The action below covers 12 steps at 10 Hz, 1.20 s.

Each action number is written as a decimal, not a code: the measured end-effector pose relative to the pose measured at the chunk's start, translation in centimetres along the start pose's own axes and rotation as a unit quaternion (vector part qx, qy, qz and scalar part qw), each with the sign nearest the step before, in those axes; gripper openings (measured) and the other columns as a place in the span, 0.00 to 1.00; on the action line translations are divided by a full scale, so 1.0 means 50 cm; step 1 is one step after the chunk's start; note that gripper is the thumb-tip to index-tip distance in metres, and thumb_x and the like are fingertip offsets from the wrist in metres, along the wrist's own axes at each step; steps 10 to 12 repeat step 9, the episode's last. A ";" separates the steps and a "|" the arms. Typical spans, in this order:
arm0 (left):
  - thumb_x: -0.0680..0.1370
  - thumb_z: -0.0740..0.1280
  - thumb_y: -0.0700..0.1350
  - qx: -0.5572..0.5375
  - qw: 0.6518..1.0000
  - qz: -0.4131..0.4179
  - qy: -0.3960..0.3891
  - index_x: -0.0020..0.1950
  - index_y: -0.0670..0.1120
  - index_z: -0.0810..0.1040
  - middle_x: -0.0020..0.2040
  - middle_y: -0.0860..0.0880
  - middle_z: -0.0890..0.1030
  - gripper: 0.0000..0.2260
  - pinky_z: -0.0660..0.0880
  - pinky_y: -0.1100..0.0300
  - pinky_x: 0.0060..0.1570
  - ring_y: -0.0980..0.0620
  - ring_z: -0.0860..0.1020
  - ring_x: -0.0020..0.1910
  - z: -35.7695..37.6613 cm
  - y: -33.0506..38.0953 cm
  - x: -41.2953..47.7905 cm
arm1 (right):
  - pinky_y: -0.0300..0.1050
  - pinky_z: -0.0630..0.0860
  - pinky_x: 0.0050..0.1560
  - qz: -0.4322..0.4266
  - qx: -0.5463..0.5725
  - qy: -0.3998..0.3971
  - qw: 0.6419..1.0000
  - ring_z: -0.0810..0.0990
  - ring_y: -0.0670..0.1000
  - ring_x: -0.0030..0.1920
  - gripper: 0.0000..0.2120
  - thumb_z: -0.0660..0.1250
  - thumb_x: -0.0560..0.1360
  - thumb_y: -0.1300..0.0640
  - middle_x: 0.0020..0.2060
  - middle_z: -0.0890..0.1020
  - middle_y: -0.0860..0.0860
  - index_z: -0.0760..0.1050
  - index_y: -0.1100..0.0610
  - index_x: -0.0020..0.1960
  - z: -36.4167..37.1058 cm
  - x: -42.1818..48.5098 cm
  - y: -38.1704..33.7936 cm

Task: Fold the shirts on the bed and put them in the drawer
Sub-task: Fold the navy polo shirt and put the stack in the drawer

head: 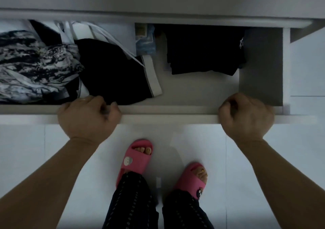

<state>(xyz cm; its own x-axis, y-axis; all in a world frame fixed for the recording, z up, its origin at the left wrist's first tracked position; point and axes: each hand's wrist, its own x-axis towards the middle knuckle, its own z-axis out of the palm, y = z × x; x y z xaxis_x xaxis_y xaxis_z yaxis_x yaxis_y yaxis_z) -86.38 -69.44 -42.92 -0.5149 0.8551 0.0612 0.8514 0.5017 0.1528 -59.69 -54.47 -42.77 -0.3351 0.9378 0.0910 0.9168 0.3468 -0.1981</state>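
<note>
Drawer [167, 110] stood open beneath the camera, its white front edge running across the view. The left hand [88, 116] gripped that front edge in the drawer's left half, its fingers [98, 99] curled over the rim and clamped on it. The right hand [246, 116] held the same edge near the drawer's right end, its fingers likewise bent over the rim and closed on it. In the drawer's right half, a folded black shirt [204, 53] lay flat on the grey bottom, toward the back and apart from both hands. The drawer's left half was filled with loose clothing. A black-and-white patterned garment [35, 61] lay at the far left. Beside it, a black garment [112, 74] with a pale grey band reached the front edge just by the left hand. A small box [140, 30] sat at the drawer's back, between the two halves. In front of the drawer, two pink slippers [137, 158] stood on the white tiled floor [263, 158].
</note>
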 end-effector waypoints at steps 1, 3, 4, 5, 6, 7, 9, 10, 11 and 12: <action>0.73 0.53 0.55 0.003 0.999 -0.033 -0.015 0.32 0.38 0.77 0.28 0.37 0.76 0.24 0.62 0.54 0.37 0.38 0.75 0.30 0.001 0.007 0.075 | 0.47 0.62 0.41 0.021 -0.016 -0.007 1.000 0.72 0.58 0.31 0.20 0.52 0.72 0.49 0.29 0.78 0.59 0.76 0.60 0.35 0.012 0.075 -0.012; 0.78 0.59 0.47 -0.046 0.996 -0.034 0.068 0.60 0.32 0.74 0.59 0.30 0.74 0.20 0.62 0.42 0.64 0.30 0.70 0.61 0.012 0.026 0.104 | 0.59 0.59 0.70 0.032 0.055 0.014 0.998 0.67 0.66 0.65 0.18 0.56 0.79 0.54 0.60 0.74 0.66 0.72 0.66 0.60 0.025 0.097 -0.053; 0.77 0.61 0.48 -0.086 0.996 -0.017 0.011 0.70 0.34 0.63 0.69 0.29 0.61 0.26 0.55 0.41 0.69 0.29 0.58 0.70 0.019 0.051 0.076 | 0.60 0.66 0.66 0.051 0.157 -0.037 0.986 0.56 0.64 0.72 0.28 0.61 0.77 0.55 0.72 0.56 0.65 0.56 0.64 0.72 0.023 0.063 -0.087; 0.79 0.57 0.51 -0.120 0.987 -0.039 -0.095 0.75 0.40 0.52 0.75 0.37 0.53 0.29 0.50 0.44 0.72 0.38 0.50 0.74 0.028 0.067 0.086 | 0.56 0.60 0.71 0.031 0.182 -0.130 0.974 0.52 0.58 0.75 0.34 0.63 0.76 0.55 0.75 0.51 0.59 0.49 0.61 0.75 0.026 0.069 -0.100; 0.80 0.54 0.54 -0.096 0.986 -0.042 -0.131 0.76 0.47 0.44 0.77 0.44 0.47 0.29 0.44 0.46 0.72 0.44 0.43 0.76 0.039 0.060 0.140 | 0.54 0.43 0.73 -0.008 0.137 -0.185 0.973 0.43 0.53 0.76 0.38 0.63 0.75 0.53 0.76 0.50 0.52 0.43 0.56 0.76 0.027 0.134 -0.083; 0.80 0.52 0.55 -0.061 0.981 -0.043 -0.177 0.76 0.52 0.42 0.77 0.48 0.44 0.29 0.42 0.45 0.71 0.46 0.40 0.75 0.026 0.052 0.187 | 0.57 0.42 0.72 -0.016 0.078 -0.220 0.972 0.40 0.53 0.76 0.40 0.64 0.74 0.51 0.76 0.51 0.50 0.41 0.53 0.76 0.003 0.185 -0.065; 0.81 0.52 0.54 -0.126 0.969 -0.057 -0.204 0.76 0.51 0.47 0.77 0.48 0.51 0.26 0.44 0.46 0.72 0.47 0.47 0.76 -0.075 0.077 0.203 | 0.41 0.53 0.69 -0.007 0.162 -0.259 0.952 0.55 0.49 0.74 0.33 0.62 0.77 0.53 0.76 0.54 0.49 0.50 0.54 0.76 -0.104 0.171 -0.078; 0.81 0.52 0.54 -0.126 0.969 -0.057 -0.204 0.76 0.51 0.47 0.77 0.48 0.51 0.26 0.44 0.46 0.72 0.47 0.47 0.76 -0.075 0.077 0.203 | 0.41 0.53 0.69 -0.007 0.162 -0.259 0.952 0.55 0.49 0.74 0.33 0.62 0.77 0.53 0.76 0.54 0.49 0.50 0.54 0.76 -0.104 0.171 -0.078; 0.81 0.52 0.54 -0.126 0.969 -0.057 -0.204 0.76 0.51 0.47 0.77 0.48 0.51 0.26 0.44 0.46 0.72 0.47 0.47 0.76 -0.075 0.077 0.203 | 0.41 0.53 0.69 -0.007 0.162 -0.259 0.952 0.55 0.49 0.74 0.33 0.62 0.77 0.53 0.76 0.54 0.49 0.50 0.54 0.76 -0.104 0.171 -0.078; 0.81 0.52 0.54 -0.126 0.969 -0.057 -0.204 0.76 0.51 0.47 0.77 0.48 0.51 0.26 0.44 0.46 0.72 0.47 0.47 0.76 -0.075 0.077 0.203 | 0.41 0.53 0.69 -0.007 0.162 -0.259 0.952 0.55 0.49 0.74 0.33 0.62 0.77 0.53 0.76 0.54 0.49 0.50 0.54 0.76 -0.104 0.171 -0.078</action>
